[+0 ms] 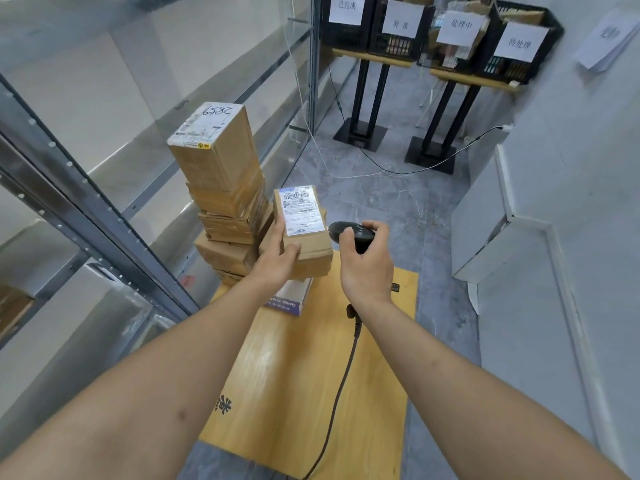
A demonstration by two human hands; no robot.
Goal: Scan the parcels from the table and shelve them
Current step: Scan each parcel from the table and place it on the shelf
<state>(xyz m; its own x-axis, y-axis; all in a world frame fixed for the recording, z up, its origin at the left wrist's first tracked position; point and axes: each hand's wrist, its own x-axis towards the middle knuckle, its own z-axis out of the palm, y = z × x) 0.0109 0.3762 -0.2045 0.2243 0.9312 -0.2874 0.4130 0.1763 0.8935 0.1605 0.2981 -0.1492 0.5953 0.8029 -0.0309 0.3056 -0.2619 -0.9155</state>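
My left hand (277,252) grips a small cardboard parcel (304,233) by its left side, its white shipping label facing up. My right hand (367,258) holds a black corded barcode scanner (346,232) just right of the parcel, its head pointing toward the label. Both are above the far end of a small wooden table (311,375). A tall stack of cardboard parcels (225,188) stands at the table's far left corner; its top box is marked 6582. A white and purple box (291,299) lies on the table under the held parcel.
A grey metal shelving unit (86,209) runs along the left. At the back, black crates with paper labels (433,29) sit on two stands. Cables trail over the grey floor (381,168). A white cabinet (502,230) stands at the right.
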